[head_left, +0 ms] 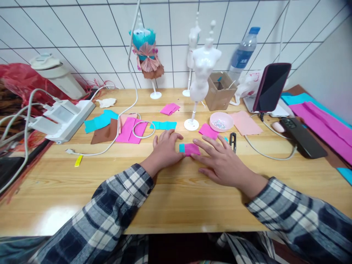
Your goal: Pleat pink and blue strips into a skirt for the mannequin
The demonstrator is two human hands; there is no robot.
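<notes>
A small strip of pink and blue crepe paper (191,149) lies flat on the wooden table between my hands, blue at its left end. My left hand (166,148) rests at that end, its thumb reaching the strip and its fingers apart. Over the pink end, my right hand (220,161) has its fingers spread, the fingertips touching or just above the paper. Neither hand grips anything. Just beyond them lie a blue strip (164,125) and a pink piece (208,131). A black thread snipper or small cutter (233,142) is beside my right hand.
A white mannequin (204,69) stands beyond my hands, near a pink bowl of sequins (221,121) and a cardboard box (220,91). A dressed mannequin (147,55) is behind. A white cable (129,62) hangs across the left. Phones (302,137) and a power strip (70,121) flank the table.
</notes>
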